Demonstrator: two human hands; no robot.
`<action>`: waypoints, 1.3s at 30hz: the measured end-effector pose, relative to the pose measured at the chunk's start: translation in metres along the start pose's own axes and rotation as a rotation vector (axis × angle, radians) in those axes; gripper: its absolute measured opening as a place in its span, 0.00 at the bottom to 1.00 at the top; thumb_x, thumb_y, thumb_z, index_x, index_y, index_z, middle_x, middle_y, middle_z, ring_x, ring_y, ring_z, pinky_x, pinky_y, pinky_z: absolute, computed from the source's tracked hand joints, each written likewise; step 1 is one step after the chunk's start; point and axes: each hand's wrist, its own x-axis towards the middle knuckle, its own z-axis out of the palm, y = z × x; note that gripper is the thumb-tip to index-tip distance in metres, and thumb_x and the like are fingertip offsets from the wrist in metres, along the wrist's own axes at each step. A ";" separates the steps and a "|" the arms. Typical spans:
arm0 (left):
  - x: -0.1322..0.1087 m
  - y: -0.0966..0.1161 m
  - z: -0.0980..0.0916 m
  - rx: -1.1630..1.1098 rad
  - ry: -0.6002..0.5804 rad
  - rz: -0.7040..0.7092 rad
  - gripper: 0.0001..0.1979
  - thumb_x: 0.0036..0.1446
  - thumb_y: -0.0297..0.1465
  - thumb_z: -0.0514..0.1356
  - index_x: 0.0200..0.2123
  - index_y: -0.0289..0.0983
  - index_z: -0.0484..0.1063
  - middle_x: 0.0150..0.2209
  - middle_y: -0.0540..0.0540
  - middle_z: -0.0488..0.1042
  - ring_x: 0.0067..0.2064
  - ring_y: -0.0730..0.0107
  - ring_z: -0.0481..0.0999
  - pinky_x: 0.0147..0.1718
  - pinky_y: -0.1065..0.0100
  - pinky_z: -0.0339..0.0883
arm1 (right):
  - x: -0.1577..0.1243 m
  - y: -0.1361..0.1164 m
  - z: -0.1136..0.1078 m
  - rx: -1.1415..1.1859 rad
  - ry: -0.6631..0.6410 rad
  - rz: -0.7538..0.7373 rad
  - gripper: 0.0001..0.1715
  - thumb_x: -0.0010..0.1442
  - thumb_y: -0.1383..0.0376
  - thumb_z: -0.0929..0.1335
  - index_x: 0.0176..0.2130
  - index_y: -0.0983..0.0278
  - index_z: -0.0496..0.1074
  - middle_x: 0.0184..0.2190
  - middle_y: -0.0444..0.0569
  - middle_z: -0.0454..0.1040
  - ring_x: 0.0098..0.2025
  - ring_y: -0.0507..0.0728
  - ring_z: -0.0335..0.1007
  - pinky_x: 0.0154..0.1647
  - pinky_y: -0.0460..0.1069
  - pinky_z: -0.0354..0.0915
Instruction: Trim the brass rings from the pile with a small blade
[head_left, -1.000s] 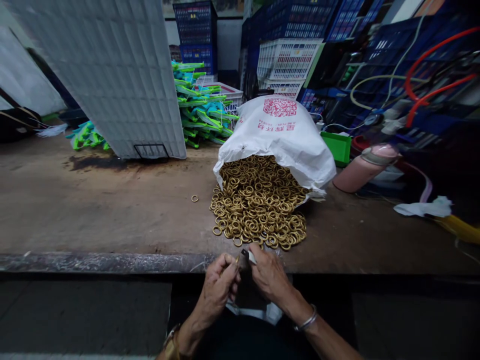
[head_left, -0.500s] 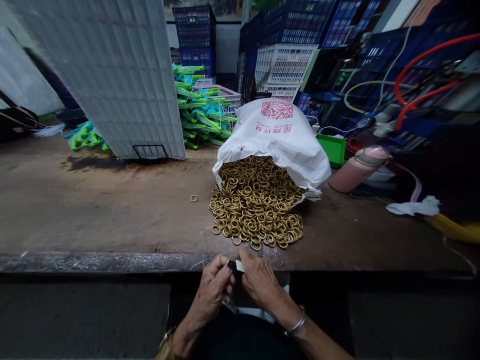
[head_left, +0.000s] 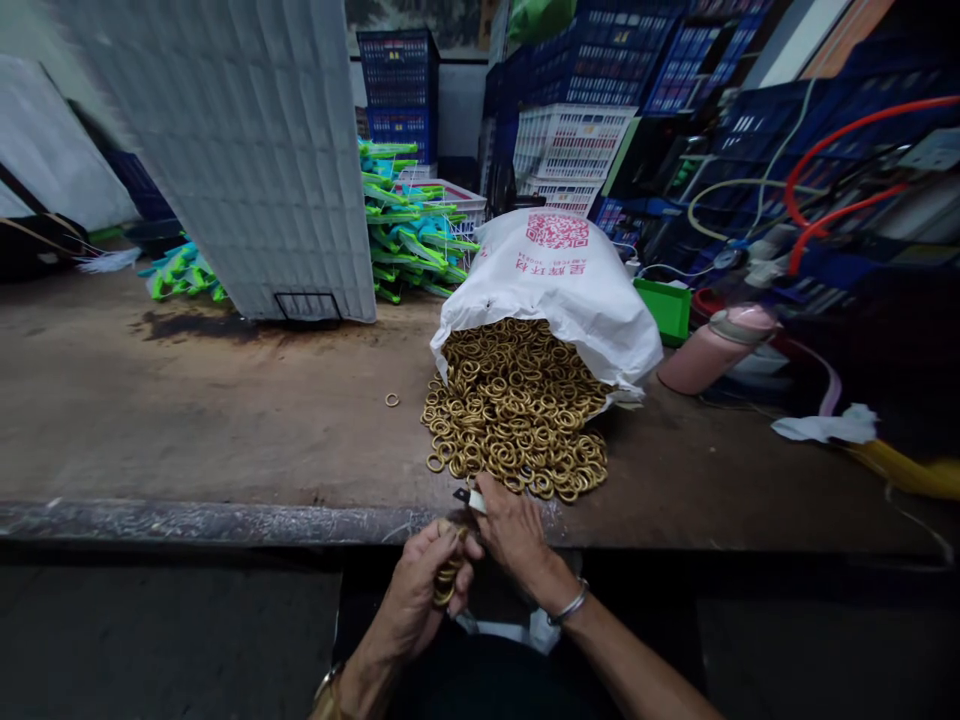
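Note:
My left hand [head_left: 416,585] is closed around several brass-coloured rings [head_left: 445,584], just in front of the table edge. A small white tool with a flat black tip [head_left: 475,500] is pinched in my right hand [head_left: 519,535], its tip pointing left; its exact kind is unclear. The right fingers are at the front of a heap of the same rings [head_left: 517,430] on the table. That heap spills from the mouth of a white sack [head_left: 547,275] with red print, lying on its side. One loose ring [head_left: 392,400] lies left of the heap.
The brown table [head_left: 247,430] has a worn front edge. A tall grey ribbed panel [head_left: 262,170] stands back left, with green and blue plastic pieces [head_left: 412,235] behind it. A pink bottle [head_left: 712,350] and a green tray [head_left: 664,310] are at right. Crates [head_left: 574,140] are stacked behind.
My right hand has moved up and forward to the heap with the tool, away from my left hand. The left hand has turned slightly, and rings now show in it.

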 end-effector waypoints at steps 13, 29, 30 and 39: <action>0.003 0.008 -0.007 -0.279 0.060 -0.059 0.08 0.48 0.32 0.61 0.27 0.33 0.66 0.29 0.47 0.69 0.26 0.77 0.68 0.14 0.80 0.52 | 0.001 0.018 -0.006 0.379 0.015 0.044 0.06 0.55 0.68 0.58 0.28 0.63 0.60 0.21 0.43 0.64 0.24 0.51 0.58 0.25 0.45 0.49; 0.043 0.007 0.005 0.792 0.144 0.680 0.11 0.52 0.27 0.54 0.37 0.39 0.74 0.36 0.45 0.75 0.39 0.66 0.72 0.40 0.66 0.64 | 0.009 0.024 -0.033 1.859 -0.574 0.365 0.24 0.43 0.55 0.72 0.28 0.61 0.54 0.12 0.29 0.47 0.12 0.41 0.33 0.12 0.40 0.39; 0.044 0.008 0.004 0.806 0.124 0.694 0.11 0.52 0.27 0.54 0.38 0.39 0.74 0.36 0.45 0.75 0.39 0.66 0.72 0.40 0.66 0.64 | 0.010 0.026 -0.032 1.890 -0.593 0.374 0.24 0.44 0.56 0.72 0.29 0.61 0.54 0.12 0.29 0.47 0.12 0.41 0.33 0.12 0.40 0.39; 0.051 0.018 -0.001 0.703 -0.054 0.526 0.11 0.46 0.26 0.61 0.35 0.40 0.77 0.32 0.42 0.73 0.34 0.64 0.69 0.37 0.66 0.61 | 0.009 0.039 -0.030 2.039 -0.728 0.436 0.19 0.47 0.63 0.70 0.29 0.61 0.54 0.13 0.29 0.50 0.12 0.41 0.33 0.13 0.40 0.38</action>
